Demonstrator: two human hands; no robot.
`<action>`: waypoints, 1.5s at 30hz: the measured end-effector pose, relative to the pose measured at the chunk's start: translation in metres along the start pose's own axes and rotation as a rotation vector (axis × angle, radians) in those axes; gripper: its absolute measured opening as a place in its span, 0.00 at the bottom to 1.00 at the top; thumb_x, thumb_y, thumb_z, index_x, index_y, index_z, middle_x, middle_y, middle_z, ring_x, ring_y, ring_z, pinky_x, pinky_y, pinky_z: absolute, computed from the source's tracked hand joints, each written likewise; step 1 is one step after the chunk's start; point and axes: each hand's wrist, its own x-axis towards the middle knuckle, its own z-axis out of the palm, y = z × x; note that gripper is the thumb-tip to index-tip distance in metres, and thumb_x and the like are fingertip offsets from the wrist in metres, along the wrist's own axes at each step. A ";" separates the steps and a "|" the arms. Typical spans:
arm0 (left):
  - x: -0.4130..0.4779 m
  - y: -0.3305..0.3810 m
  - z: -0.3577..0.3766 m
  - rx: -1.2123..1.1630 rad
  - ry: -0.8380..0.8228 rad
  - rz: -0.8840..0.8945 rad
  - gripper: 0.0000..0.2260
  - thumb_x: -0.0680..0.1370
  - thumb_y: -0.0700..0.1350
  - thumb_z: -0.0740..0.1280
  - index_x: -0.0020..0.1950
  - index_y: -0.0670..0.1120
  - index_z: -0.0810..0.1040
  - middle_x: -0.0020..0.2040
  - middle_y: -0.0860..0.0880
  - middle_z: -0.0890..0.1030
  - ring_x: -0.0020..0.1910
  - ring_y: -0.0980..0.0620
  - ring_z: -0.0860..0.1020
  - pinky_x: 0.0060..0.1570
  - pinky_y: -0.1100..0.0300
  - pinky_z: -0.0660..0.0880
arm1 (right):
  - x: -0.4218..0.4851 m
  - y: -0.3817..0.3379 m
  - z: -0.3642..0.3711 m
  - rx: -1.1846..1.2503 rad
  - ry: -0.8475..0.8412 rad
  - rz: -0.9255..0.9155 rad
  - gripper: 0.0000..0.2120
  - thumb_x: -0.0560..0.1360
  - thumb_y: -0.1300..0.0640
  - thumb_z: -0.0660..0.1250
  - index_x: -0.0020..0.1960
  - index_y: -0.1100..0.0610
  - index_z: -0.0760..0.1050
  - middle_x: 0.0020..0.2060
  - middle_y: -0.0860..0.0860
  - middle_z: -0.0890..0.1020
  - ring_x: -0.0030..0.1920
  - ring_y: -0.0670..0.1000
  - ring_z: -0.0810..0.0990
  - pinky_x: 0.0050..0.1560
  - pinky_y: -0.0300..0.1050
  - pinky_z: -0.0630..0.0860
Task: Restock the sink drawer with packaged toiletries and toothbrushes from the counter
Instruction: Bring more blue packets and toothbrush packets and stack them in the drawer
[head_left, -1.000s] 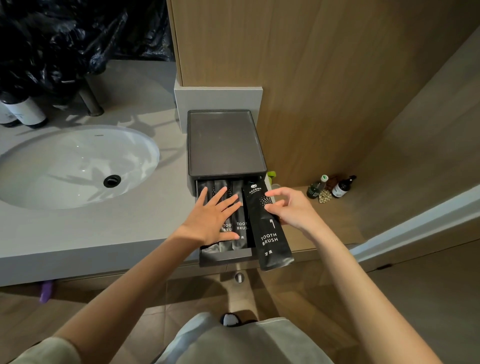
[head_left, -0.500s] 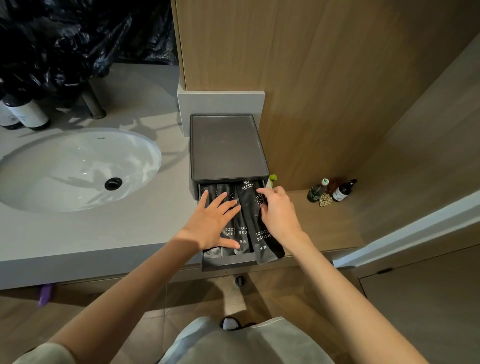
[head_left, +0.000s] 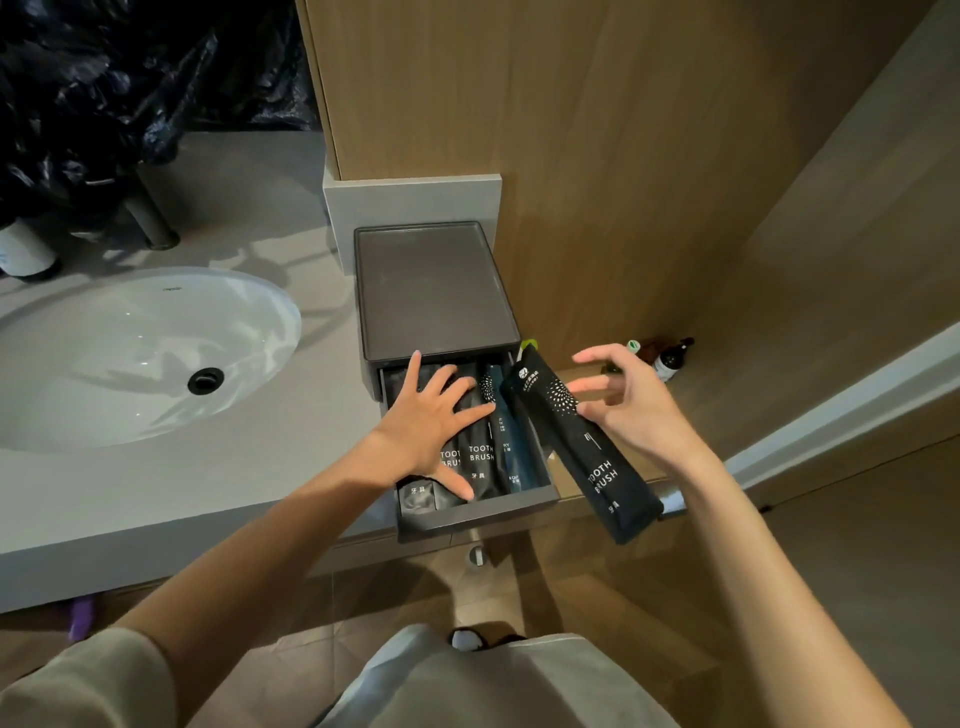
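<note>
Grey matte counter (head_left: 260, 467), with a dark rectangular drawer (head_left: 478, 514) pulled out past its front edge.
Left hand (head_left: 431, 421) lies flat with fingers spread wide, pressing on glossy black toothbrush packets (head_left: 480, 457) packed side by side in the drawer. Right hand (head_left: 634, 410) pinches a long flat loose packet (head_left: 597, 467), tilted across the drawer's right rim. Beyond are a smooth tray-topped box (head_left: 431, 291), an oval white basin (head_left: 130, 353) and a wood-grain panel (head_left: 597, 156).

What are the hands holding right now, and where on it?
The right hand holds a black toothbrush packet by its right edge, about mid-length. The left hand holds nothing; it rests flat on packets in the drawer.
</note>
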 end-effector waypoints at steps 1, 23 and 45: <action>0.004 0.000 -0.002 0.017 -0.007 0.027 0.53 0.60 0.80 0.52 0.79 0.55 0.46 0.79 0.45 0.54 0.77 0.38 0.51 0.69 0.31 0.40 | -0.003 0.001 -0.003 0.018 0.019 -0.007 0.23 0.70 0.73 0.69 0.59 0.53 0.74 0.47 0.50 0.83 0.47 0.42 0.81 0.41 0.34 0.76; 0.006 -0.008 -0.001 0.048 -0.086 0.154 0.53 0.62 0.80 0.54 0.79 0.54 0.43 0.80 0.51 0.49 0.78 0.42 0.44 0.72 0.35 0.36 | -0.008 0.015 0.016 0.553 -0.040 0.251 0.26 0.71 0.77 0.65 0.63 0.57 0.72 0.52 0.59 0.83 0.49 0.54 0.82 0.42 0.41 0.81; -0.031 -0.003 0.020 -0.107 0.081 0.049 0.50 0.68 0.75 0.46 0.78 0.42 0.43 0.79 0.45 0.43 0.78 0.48 0.44 0.76 0.48 0.39 | 0.024 0.013 0.068 -0.169 0.112 0.041 0.15 0.70 0.67 0.73 0.52 0.51 0.78 0.48 0.48 0.82 0.48 0.46 0.79 0.52 0.40 0.76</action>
